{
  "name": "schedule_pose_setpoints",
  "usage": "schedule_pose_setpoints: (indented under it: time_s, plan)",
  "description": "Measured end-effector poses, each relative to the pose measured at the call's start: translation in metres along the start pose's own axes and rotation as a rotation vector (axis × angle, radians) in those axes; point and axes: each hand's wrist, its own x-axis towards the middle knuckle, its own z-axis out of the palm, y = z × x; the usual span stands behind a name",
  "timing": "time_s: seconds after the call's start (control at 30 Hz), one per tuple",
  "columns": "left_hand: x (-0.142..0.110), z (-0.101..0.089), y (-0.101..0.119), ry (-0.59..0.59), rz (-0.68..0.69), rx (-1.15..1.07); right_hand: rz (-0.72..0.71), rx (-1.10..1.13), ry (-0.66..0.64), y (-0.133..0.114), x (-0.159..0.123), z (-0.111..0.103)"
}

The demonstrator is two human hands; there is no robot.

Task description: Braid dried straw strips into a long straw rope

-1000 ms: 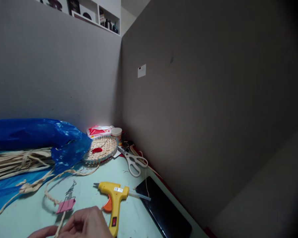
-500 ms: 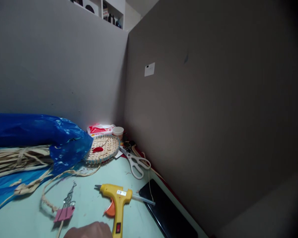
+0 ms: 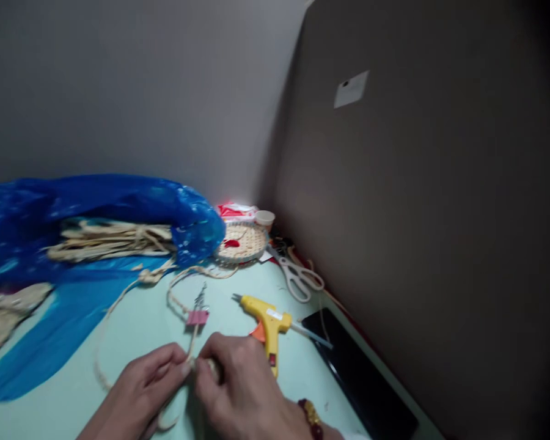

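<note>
Both left hand (image 3: 144,385) and right hand (image 3: 247,382) pinch cord (image 3: 193,341), seemingly braided beyond them, with loose ends unworked beneath.

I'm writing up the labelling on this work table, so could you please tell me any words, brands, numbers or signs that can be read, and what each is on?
No text can be read here.
White label on the yellow glue gun: too small and blurred.
White card on the wall: a dark mark shows, but no legible words.
Red and white packet: too blurred to read.
</note>
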Motion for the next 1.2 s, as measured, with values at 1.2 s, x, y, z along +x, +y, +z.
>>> schedule_pose_setpoints:
  time_s: [1.2]
  plan:
    - [-0.016, -0.008, 0.021, -0.049, 0.162, 0.264, 0.08, 0.479, -0.311, 0.009, 0.015, -0.008]
